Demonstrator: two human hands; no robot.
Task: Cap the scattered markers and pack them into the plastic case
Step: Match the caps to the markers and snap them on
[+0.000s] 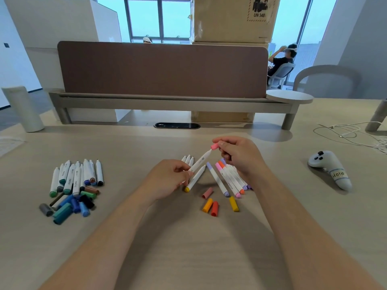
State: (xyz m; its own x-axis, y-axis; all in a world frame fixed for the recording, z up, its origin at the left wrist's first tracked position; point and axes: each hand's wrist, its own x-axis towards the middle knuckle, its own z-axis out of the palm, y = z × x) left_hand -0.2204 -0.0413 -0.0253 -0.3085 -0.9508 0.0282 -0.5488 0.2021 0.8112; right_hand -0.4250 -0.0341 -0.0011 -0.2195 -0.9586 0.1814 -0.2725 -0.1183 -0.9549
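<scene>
My left hand [167, 180] grips the lower end of a white marker [200, 161] that slants up to the right. My right hand [236, 154] pinches a pink cap [214, 146] at that marker's tip. Beneath, several capped markers [228, 181] in purple, pink and orange lie side by side, and a yellow-ended marker [193, 181] lies by my left hand. Loose caps [211, 206] in dusty pink, orange, red and yellow lie just in front. No plastic case is in view.
A pile of white markers [75, 176] with green, blue, brown and grey loose caps [71, 205] lies at the left. A grey controller [330, 169] lies at the right, white cables [354, 132] behind it. A desk shelf [167, 99] with a brown divider spans the back; a white cylinder [23, 109] stands far left.
</scene>
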